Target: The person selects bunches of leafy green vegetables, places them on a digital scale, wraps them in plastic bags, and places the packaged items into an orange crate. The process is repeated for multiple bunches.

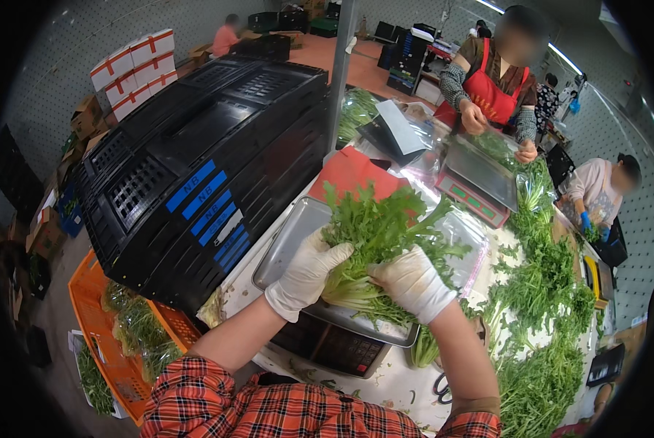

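Both of my hands wear off-white gloves and hold a bunch of frilly leafy greens (pixel 379 219) over a metal tray (pixel 288 235) on a digital scale (pixel 327 345). My left hand (pixel 308 271) grips the bunch on its left side, thumb across the leaves. On the right, my right hand (pixel 414 282) pinches the pale stems, fingers curled. Beyond the bunch lie a red sheet (pixel 349 169) and clear plastic bags (pixel 461 241). Black-handled scissors (pixel 442 390) rest on the table near my right forearm, close to another stem bundle (pixel 425 350).
Stacked black crates (pixel 206 164) stand at the left, above an orange crate (pixel 108 339) of bagged greens. Loose greens (pixel 546 350) cover the table's right side. A co-worker (pixel 502 82) holds a plastic bag by a second scale (pixel 477 180); another person (pixel 595 186) works farther right.
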Demonstrator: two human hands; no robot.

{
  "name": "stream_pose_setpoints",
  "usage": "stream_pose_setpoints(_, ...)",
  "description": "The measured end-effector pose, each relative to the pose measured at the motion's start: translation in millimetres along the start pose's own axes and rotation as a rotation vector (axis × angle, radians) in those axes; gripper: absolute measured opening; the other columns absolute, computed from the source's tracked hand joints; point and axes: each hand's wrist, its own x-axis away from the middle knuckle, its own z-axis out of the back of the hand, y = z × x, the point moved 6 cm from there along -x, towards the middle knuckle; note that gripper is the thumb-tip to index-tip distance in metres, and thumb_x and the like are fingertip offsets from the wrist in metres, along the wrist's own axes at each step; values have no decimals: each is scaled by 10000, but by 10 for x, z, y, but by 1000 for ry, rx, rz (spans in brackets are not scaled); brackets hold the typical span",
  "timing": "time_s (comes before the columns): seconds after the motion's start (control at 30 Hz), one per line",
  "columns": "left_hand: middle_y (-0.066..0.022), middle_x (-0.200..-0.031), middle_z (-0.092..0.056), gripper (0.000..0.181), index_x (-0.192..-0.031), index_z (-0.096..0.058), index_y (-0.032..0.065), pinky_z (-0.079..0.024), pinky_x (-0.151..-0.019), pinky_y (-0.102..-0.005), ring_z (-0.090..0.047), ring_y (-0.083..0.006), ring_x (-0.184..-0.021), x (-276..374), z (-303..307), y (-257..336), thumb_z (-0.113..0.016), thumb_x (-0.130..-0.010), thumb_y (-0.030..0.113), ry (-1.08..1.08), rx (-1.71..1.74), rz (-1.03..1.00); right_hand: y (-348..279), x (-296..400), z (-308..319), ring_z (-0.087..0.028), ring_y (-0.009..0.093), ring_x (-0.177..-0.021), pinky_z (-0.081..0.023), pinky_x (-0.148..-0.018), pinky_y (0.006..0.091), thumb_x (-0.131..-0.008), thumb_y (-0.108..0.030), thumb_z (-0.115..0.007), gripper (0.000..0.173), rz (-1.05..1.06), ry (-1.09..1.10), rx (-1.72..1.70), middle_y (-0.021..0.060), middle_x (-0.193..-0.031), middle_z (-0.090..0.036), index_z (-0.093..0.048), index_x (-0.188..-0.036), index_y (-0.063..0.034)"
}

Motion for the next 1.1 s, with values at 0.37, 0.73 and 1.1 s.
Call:
stream_pose_setpoints(0.37, -118, -1012, -559, 552, -1092, -505, 12, -420, -814, -368, -533, -286, -942, 27, -439, -193, -718, -700, 338, -229, -1614, -414, 510, 903, 596, -567, 271, -683, -444, -611, 382, -762, -156, -629, 222, -495, -48, -152, 98, -718, -549, -643, -983, -130)
stream_pose_setpoints(0.73, -130, -876, -596, 319, -969, -565, -11, -454, -739, -305, -574, -234, -829, -50, -332, -157, -642, -661, 24, -60, -1334, -391, 272, 1201, 470, -565, 255, -679, -448, -637, 363, -782, -192, -614, 275, -463, 27, -189, 64, -748, -558, -630, -1056, -173)
stream_pose_setpoints(1.1, -12, -984, -607, 264, -1073, -560, 3, -453, -780, -237, -554, -78, -879, -12, -94, -69, -580, -811, -28, 148, -480, -159, 23, 624, 377, -555, 200, -763, -409, -676, 328, -762, -33, -483, 513, -280, -46, 60, 52, -818, -521, -526, -1228, -241)
